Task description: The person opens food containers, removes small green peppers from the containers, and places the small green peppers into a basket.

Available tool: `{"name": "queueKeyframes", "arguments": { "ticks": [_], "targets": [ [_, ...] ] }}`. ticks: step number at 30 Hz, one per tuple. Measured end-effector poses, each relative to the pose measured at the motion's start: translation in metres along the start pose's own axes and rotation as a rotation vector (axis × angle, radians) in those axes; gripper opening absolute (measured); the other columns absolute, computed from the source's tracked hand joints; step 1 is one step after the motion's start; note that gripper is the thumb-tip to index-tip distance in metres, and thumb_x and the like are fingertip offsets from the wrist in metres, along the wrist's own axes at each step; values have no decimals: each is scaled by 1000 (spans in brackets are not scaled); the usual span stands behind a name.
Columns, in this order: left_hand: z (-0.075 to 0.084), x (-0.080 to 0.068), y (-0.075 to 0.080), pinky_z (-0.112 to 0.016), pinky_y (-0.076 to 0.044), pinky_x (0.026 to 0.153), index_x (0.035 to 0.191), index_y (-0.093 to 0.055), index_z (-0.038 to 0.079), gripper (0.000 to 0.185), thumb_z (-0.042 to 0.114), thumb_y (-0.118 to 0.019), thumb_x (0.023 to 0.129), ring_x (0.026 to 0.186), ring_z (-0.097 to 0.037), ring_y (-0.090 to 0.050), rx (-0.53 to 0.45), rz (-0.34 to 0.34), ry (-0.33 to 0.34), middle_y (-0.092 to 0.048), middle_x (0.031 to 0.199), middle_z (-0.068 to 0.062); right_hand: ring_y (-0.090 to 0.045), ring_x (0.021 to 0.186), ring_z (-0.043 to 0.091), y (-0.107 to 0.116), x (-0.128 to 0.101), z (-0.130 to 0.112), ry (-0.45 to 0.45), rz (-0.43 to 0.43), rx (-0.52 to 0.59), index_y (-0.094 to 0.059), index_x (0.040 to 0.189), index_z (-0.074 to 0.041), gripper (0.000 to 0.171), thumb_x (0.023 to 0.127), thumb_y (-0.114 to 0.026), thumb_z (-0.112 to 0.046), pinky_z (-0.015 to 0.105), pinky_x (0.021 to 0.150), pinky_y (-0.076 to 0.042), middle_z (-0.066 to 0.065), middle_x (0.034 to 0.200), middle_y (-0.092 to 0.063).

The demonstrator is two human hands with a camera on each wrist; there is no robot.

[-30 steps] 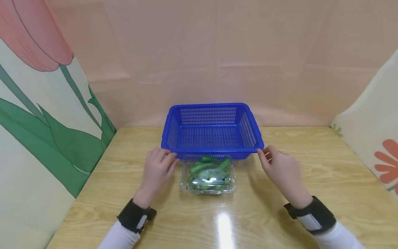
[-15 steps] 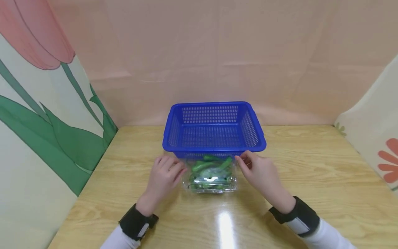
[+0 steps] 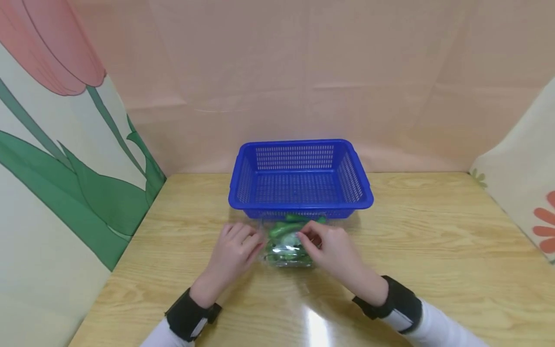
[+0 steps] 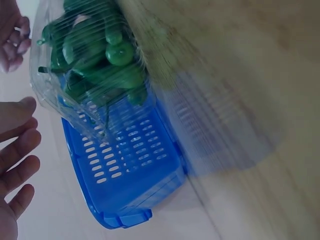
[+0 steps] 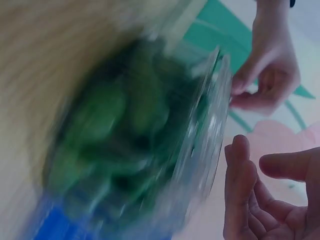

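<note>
A lidded clear plastic box (image 3: pixel 288 263) of long green peppers (image 3: pixel 284 229) lies on the table, just in front of a blue basket (image 3: pixel 301 209). My left hand (image 3: pixel 236 248) is at the box's left side, its fingertips right at the rim in the right wrist view. Seen from the left wrist, those fingers (image 4: pixel 20 170) are loosely bent and spaced apart. Over the right part of the box hovers my right hand (image 3: pixel 336 248), with thumb and fingers apart and nothing between them. It hides that end of the box in the head view.
The perforated basket stands near the back edge of the wooden table (image 3: pixel 433 226), with a pink cloth (image 3: pixel 303 86) hanging behind it. Flower-printed cloths flank both sides, the left one (image 3: pixel 65 159) with a large tulip.
My right hand has come left from the basket's front right corner to over the box. My left hand has shifted slightly right and nearer, from the basket's corner to the box's left side.
</note>
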State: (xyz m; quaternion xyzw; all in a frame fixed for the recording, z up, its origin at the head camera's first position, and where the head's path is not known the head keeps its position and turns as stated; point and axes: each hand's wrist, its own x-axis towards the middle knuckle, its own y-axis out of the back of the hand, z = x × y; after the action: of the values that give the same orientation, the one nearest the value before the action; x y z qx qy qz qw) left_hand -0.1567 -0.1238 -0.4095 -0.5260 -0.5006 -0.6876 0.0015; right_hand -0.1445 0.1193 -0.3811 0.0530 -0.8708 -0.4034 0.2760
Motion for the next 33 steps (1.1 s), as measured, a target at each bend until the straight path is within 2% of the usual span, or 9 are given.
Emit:
{"name": "queueKeyframes", "arguments": {
  "ticks": [7,13,16,19,22,25,29,33],
  "targets": [
    [1,-4,2,-31,-45,75,87,-69,13,16,22,-77,77,82,-15,-57,26,-52,-31,-64,86,2,-56,60,-4,-24,-1,-22,49,-85,147,-67,87,-14,5,89,-64,-17,12,54,-51,-9,71,-66],
    [1,-4,5,-32,-45,76,86,-69,14,15,24,-76,78,83,-15,-57,8,-70,-20,-64,85,3,-65,65,7,-40,-3,-36,13,-223,338,-69,96,-7,14,93,-59,-18,15,55,-53,-1,75,-70],
    [1,-3,8,-32,-45,77,87,-70,14,14,24,-75,79,85,-14,-57,-6,-85,-13,-64,86,3,-68,72,10,-45,-6,-39,-9,-253,373,-69,100,-6,17,94,-58,-17,17,63,-55,1,80,-72],
    [0,-3,10,-32,-44,78,88,-70,15,13,22,-76,79,86,-15,-58,-16,-92,-13,-64,87,3,-67,77,8,-49,-9,-41,-27,-257,371,-69,102,-7,18,94,-57,-18,19,69,-55,1,84,-72],
    [-2,-4,12,-33,-44,78,88,-70,15,13,21,-76,78,87,-15,-58,-35,-91,-16,-64,88,3,-68,80,9,-51,-10,-41,-61,-300,426,-69,105,-5,21,95,-55,-17,19,72,-56,3,86,-73],
    [-4,-4,12,-32,-44,78,87,-71,14,13,20,-77,77,86,-14,-58,-62,-84,-25,-65,88,3,-70,83,18,-53,-11,-41,-117,-398,526,-66,109,1,25,97,-52,-16,20,73,-57,8,89,-73],
    [-6,-4,12,-30,-44,77,84,-71,14,14,21,-79,75,85,-13,-58,-98,-96,-58,-65,87,4,-69,91,31,-56,-13,-43,-211,-528,664,-60,118,7,32,99,-47,-15,30,79,-60,17,97,-71],
    [-6,-3,12,-28,-43,77,82,-70,16,14,23,-80,73,85,-13,-58,-107,-127,-101,-64,86,5,-65,101,34,-60,-17,-43,-267,-584,746,-55,125,7,37,100,-44,-18,40,89,-56,20,106,-69]
  ]
}}
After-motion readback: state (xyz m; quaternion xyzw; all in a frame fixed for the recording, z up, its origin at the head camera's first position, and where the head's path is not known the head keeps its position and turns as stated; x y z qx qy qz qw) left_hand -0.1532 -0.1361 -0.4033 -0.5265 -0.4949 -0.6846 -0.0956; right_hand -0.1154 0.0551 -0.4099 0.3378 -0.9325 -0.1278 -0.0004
